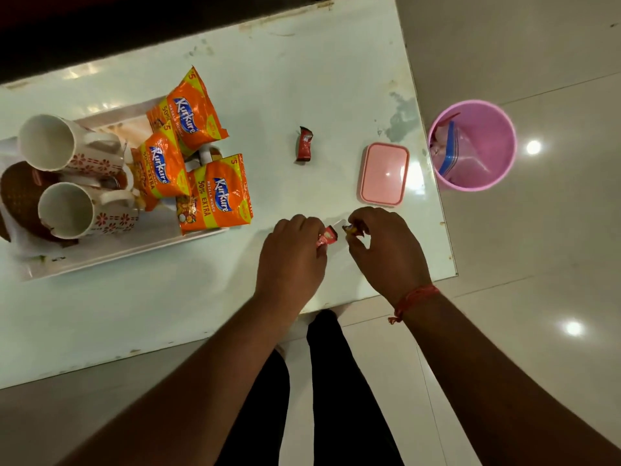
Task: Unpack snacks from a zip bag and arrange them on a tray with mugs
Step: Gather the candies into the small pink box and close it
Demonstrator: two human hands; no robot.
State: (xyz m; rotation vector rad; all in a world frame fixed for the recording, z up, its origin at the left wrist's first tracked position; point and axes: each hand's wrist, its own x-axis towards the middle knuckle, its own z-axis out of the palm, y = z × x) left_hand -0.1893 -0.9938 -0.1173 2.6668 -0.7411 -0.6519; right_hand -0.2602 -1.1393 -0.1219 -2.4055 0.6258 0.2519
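My left hand (291, 253) pinches a small red candy wrapper (326, 236) just above the table's near right part. Close beside it, my right hand (386, 250) grips another small wrapped candy (351, 229) between its fingertips. A third red candy (304, 144) lies loose on the table farther away. On the left, the white tray (134, 252) carries three orange Kurkure snack packets (215, 195) and two white floral mugs (67, 210) lying on their sides. The empty zip bag (460, 153) sits in a pink bin.
A closed pink lunch box (384, 173) rests on the table just beyond my right hand. The pink bin (504, 142) stands on the tiled floor off the table's right edge. A brown round item (20, 196) lies under the mugs. My legs show below the table's near edge.
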